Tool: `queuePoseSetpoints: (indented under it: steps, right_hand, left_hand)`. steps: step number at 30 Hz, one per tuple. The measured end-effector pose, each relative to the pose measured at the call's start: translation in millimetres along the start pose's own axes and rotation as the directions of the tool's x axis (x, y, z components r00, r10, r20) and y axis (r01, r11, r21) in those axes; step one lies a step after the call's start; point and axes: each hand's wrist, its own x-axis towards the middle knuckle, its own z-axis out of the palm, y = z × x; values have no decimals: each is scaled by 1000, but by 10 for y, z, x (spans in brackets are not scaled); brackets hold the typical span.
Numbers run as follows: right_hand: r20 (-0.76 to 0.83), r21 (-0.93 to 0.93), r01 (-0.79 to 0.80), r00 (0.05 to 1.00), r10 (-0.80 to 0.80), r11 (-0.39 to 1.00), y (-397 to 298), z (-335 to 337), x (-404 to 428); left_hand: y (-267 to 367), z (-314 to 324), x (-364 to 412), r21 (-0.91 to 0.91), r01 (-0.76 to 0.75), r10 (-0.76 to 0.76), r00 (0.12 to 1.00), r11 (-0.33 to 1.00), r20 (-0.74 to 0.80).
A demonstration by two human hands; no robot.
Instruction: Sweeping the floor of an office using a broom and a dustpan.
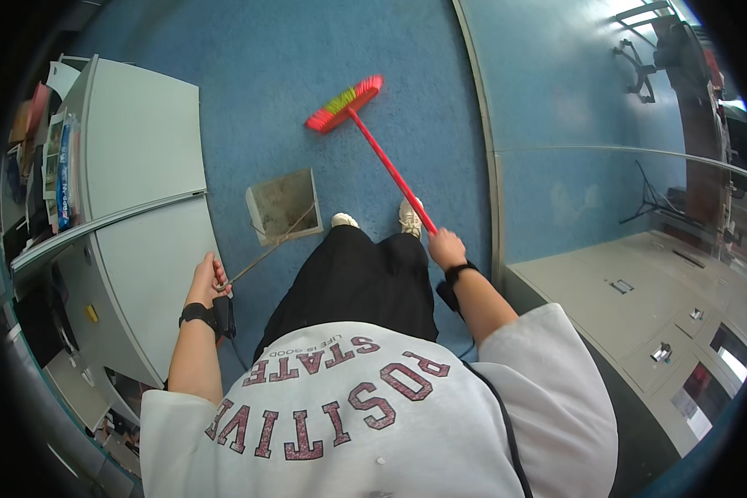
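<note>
My right hand (447, 249) is closed around the upper end of a red broom handle (389, 165). At its far end the broom head (347, 104), with red and yellow-green bristles, is over the blue floor ahead of my feet and looks slightly blurred. My left hand (210, 275) grips the bent end of a thin metal rod handle (249, 266). That rod runs to a metal dustpan (286, 202), whose inside looks dusty, on the floor ahead and to the left of my shoes.
Pale cabinets (146, 143) with books and papers stand close on the left. A metal floor-level frame (488, 137) runs along a glass partition on the right. Beyond it are a wheeled chair base (638, 71) and a grey metal cabinet (629, 305). My shoes (410, 218) are near the dustpan.
</note>
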Motion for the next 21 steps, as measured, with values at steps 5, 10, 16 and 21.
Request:
queuePoseSetpoints:
  steps: [5, 10, 16, 21]
  right_hand:
    - [-58, 175, -17, 998, 28, 984, -941, -372, 1115]
    - [-30, 346, -72, 996, 88, 935, -1350, -724, 1386]
    - [-1, 178, -211, 977, 215, 961, -335, -588, 168]
    - [107, 18, -424, 901, 420, 905, 295, -333, -739]
  left_hand:
    - [168, -37, 41, 5, -8, 8, 1000, 1000, 3]
    - [349, -38, 162, 27, -40, 39, 999, 999, 30]
    - [512, -8, 423, 35, -30, 28, 997, 999, 68]
    - [733, 156, 529, 26, -11, 9, 998, 1000, 68]
